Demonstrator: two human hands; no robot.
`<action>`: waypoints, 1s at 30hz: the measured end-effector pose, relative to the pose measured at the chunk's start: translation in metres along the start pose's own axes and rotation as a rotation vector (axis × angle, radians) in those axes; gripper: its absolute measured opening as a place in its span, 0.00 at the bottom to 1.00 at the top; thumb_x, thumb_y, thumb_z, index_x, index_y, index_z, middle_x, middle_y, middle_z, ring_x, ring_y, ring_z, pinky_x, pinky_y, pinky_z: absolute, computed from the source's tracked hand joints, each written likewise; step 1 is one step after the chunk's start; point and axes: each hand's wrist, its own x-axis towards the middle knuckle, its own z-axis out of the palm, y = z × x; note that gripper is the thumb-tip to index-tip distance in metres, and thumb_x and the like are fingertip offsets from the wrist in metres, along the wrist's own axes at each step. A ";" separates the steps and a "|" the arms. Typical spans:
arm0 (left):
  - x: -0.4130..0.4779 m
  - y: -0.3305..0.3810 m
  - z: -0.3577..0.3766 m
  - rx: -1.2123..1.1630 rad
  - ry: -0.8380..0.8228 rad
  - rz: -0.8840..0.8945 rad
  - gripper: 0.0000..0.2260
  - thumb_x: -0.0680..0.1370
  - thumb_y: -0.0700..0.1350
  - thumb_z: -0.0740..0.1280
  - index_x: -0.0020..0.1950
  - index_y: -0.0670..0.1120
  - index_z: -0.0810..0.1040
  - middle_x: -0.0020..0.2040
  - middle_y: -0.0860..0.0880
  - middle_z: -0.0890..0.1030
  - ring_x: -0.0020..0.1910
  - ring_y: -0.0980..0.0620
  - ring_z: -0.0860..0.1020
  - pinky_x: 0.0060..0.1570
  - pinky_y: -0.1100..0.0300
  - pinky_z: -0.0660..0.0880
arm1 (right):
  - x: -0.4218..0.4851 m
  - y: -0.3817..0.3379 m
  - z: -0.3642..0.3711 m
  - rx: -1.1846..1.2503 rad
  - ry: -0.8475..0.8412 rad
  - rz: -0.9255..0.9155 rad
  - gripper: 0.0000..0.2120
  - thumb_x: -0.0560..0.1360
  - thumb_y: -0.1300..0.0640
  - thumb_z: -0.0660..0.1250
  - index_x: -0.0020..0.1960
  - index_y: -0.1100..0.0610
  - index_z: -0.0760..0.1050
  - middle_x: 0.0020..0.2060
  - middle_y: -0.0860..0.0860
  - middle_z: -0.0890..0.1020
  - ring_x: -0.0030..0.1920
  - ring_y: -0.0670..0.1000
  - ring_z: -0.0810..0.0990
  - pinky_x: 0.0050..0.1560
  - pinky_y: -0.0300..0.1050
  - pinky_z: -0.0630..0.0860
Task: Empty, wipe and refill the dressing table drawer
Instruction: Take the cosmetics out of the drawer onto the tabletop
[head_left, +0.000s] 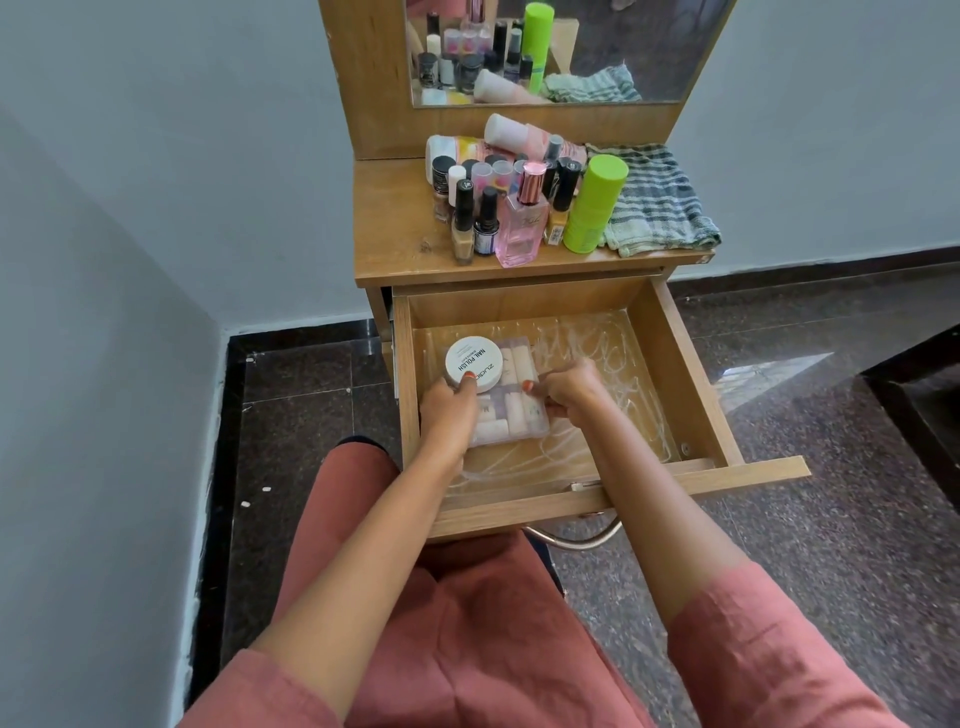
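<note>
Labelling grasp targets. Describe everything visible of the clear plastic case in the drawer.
The clear plastic case is rectangular, packed with rows of pale pink and cream tubes. It lies flat on the drawer floor, left of centre. A round white tub sits on its left corner, held by the left hand; the right hand pinches its right edge.

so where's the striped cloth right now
In the head view the striped cloth lies folded at the right end of the dressing table top, just right of the lime green bottle.
</note>
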 end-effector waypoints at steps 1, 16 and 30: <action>0.001 0.000 0.000 -0.016 0.007 -0.008 0.17 0.80 0.46 0.58 0.66 0.40 0.68 0.62 0.44 0.75 0.48 0.51 0.73 0.45 0.59 0.69 | -0.003 -0.001 -0.001 -0.001 -0.007 -0.001 0.21 0.67 0.66 0.73 0.57 0.68 0.71 0.53 0.62 0.80 0.53 0.60 0.80 0.54 0.57 0.78; -0.011 0.004 0.003 0.127 0.028 0.135 0.16 0.79 0.47 0.59 0.65 0.41 0.71 0.68 0.42 0.66 0.62 0.46 0.71 0.59 0.58 0.70 | -0.048 -0.004 -0.034 0.112 -0.045 -0.043 0.17 0.69 0.65 0.71 0.57 0.68 0.74 0.49 0.60 0.81 0.36 0.48 0.77 0.24 0.33 0.76; -0.041 0.021 -0.032 -0.088 0.164 0.293 0.16 0.77 0.48 0.63 0.63 0.43 0.71 0.63 0.47 0.67 0.61 0.51 0.69 0.58 0.58 0.70 | -0.092 -0.009 -0.035 0.273 -0.092 -0.189 0.12 0.68 0.60 0.72 0.50 0.64 0.79 0.44 0.57 0.83 0.45 0.52 0.83 0.43 0.41 0.80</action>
